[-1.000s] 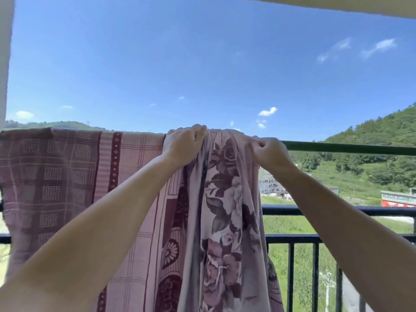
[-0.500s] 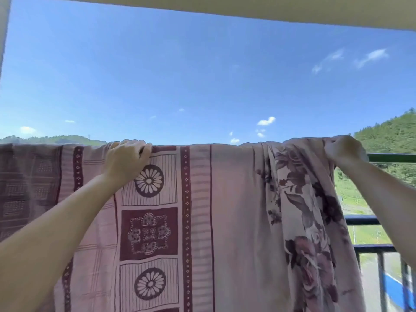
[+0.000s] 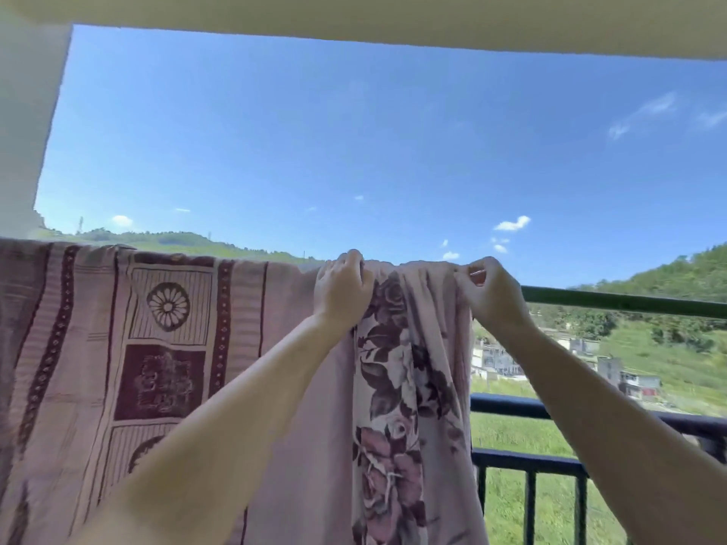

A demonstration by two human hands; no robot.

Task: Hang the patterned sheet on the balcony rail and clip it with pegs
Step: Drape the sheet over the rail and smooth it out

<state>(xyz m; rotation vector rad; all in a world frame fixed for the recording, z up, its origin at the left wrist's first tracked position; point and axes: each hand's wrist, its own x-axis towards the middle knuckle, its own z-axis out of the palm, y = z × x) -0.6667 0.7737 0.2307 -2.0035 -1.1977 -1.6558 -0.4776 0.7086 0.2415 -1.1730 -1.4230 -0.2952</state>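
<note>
Over green rail (image 3: 621, 300): patterned sheet (image 3: 165, 348) draped, floral end bunched; left hand (image 3: 342, 293) and right hand (image 3: 491, 293) both gripping cloth at top; no pegs seen; risk: unclipped bunch slides off rail once grip loosens

Head view, outward over rail (image 3: 621, 300)

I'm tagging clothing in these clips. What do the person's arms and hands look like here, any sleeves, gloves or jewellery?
Both forearms are bare right down to the frame edge, with no sleeves in view. The left hand and right hand wear no gloves; no rings, watch or bracelet show. Fingernails look short and unpainted.
</note>
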